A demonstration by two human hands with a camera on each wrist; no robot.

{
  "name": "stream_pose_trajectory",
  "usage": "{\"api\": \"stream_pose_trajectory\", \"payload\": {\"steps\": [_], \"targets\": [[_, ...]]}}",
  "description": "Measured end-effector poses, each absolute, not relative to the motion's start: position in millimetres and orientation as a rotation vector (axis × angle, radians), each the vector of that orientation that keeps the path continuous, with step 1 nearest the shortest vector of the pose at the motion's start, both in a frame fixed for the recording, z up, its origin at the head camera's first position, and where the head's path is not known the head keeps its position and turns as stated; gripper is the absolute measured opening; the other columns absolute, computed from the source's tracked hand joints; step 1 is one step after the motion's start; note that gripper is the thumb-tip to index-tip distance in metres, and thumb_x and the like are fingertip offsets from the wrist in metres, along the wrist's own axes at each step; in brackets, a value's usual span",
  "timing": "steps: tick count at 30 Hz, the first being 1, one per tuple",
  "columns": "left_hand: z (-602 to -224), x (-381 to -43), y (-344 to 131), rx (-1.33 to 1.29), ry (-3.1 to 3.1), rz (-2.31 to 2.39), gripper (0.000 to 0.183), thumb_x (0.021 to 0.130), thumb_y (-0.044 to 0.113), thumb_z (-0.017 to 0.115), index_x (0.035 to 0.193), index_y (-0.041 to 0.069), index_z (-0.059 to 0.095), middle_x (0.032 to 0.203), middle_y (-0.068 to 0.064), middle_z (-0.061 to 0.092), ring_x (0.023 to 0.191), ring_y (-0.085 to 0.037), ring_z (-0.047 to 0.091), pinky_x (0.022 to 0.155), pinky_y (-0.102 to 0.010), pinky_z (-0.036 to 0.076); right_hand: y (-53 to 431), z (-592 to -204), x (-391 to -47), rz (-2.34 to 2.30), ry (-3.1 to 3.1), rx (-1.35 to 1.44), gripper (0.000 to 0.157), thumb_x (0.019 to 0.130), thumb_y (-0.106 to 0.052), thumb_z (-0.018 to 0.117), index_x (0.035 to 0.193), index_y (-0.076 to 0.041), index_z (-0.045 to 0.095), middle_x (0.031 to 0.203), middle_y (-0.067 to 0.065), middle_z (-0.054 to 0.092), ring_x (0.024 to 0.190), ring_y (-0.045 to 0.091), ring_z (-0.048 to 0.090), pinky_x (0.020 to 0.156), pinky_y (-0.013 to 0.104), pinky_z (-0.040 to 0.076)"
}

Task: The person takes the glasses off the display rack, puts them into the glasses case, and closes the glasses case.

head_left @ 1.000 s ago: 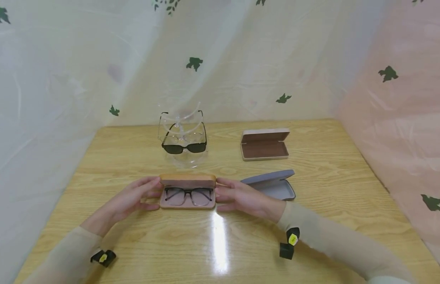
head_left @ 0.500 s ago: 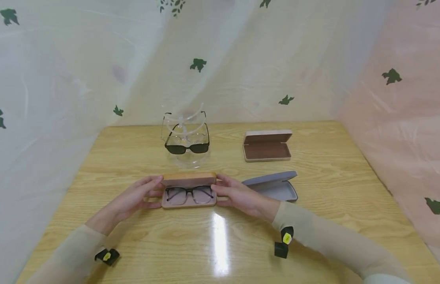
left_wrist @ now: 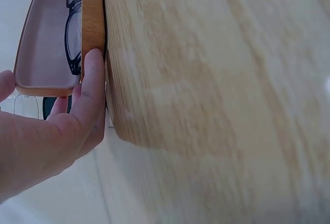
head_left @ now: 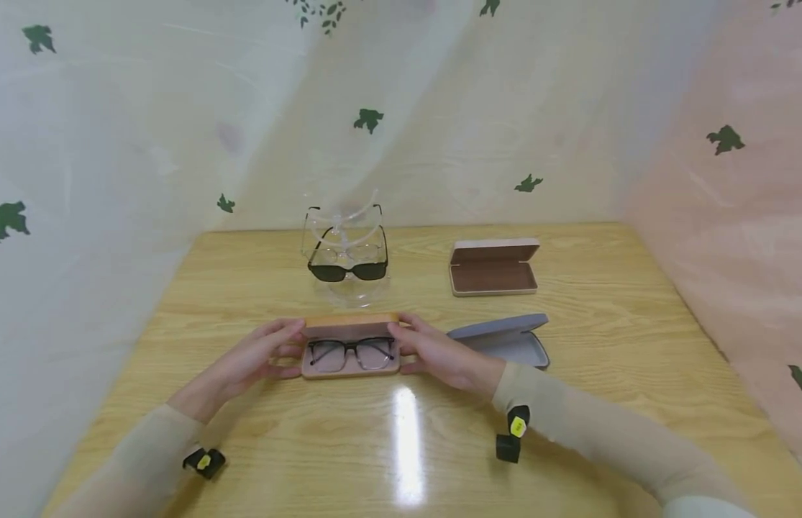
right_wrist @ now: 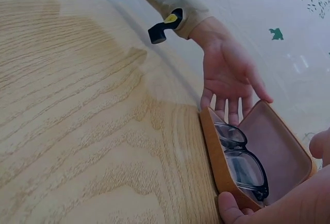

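An orange-brown glasses case [head_left: 352,326] lies open on the wooden table, its pinkish lining facing me. Inside its base rests a pair of dark-rimmed eyeglasses [head_left: 351,346] with clear lenses. My left hand [head_left: 263,351] holds the case's left end. In the left wrist view the thumb meets the lid's [left_wrist: 49,44] corner and a fingertip lies against the base's side. At the opposite end my right hand [head_left: 441,355] holds the case, its thumb at the raised lid's edge. The right wrist view shows both hands at the ends, with the eyeglasses [right_wrist: 242,154] between them.
Behind the case, a clear display stand [head_left: 354,295] bears dark sunglasses [head_left: 349,272] and thin-framed glasses [head_left: 364,252]. An open blue-grey case [head_left: 511,348] lies beside my right forearm; farther back is an open case with brown lining [head_left: 494,276]. Patterned cloth [head_left: 439,129] hangs behind.
My right hand has closed in on the case's right end, its thumb moving up to the lid's edge. The lid has tipped slightly. The whole view has shifted a little.
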State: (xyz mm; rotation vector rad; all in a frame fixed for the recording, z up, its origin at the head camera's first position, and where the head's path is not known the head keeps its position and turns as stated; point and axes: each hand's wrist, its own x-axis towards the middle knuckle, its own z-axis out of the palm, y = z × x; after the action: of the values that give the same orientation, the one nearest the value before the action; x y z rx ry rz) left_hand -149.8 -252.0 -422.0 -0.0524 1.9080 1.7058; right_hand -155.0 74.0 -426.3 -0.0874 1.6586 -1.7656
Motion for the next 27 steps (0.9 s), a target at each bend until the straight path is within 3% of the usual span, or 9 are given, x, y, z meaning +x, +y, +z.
{"api": "stream_pose_trajectory", "payload": {"steps": [9,18,27], "targets": [[-418.6,-148.2,-256.4,-0.044,1.918,1.690,0.075,0.107,0.045,0.049,0.156,-0.004,0.020,0.153,-0.029,0.027,0.133,-0.040,0.045,0.098,-0.047,0.055,69.3,-424.3,-159.3,-1.717,1.670,-0.089,0.058,0.110,-0.044,0.037,0.158,-0.012,0.028,0.152,0.014,0.030,0.120,0.033,0.043,0.100,0.047,0.052],[-418.4,-151.6,-250.1,-0.029,1.890,1.684,0.076,0.107,0.044,0.050,0.155,-0.005,0.019,0.153,-0.028,0.028,0.132,-0.040,0.044,0.098,-0.047,0.055,74.3,-422.9,-161.5,-1.700,1.693,-0.046,0.060,0.109,-0.047,0.038,0.157,-0.011,0.031,0.150,0.019,0.035,0.127,0.037,0.047,0.098,0.046,0.054],[-421.7,-152.7,-253.6,-0.018,1.866,1.693,0.074,0.107,0.042,0.051,0.155,-0.005,0.019,0.154,-0.029,0.027,0.133,-0.041,0.043,0.099,-0.048,0.054,77.1,-423.1,-159.2,-1.733,1.657,-0.032,0.057,0.110,-0.039,0.044,0.158,-0.012,0.031,0.149,0.016,0.037,0.120,0.033,0.046,0.099,0.047,0.053]]}}
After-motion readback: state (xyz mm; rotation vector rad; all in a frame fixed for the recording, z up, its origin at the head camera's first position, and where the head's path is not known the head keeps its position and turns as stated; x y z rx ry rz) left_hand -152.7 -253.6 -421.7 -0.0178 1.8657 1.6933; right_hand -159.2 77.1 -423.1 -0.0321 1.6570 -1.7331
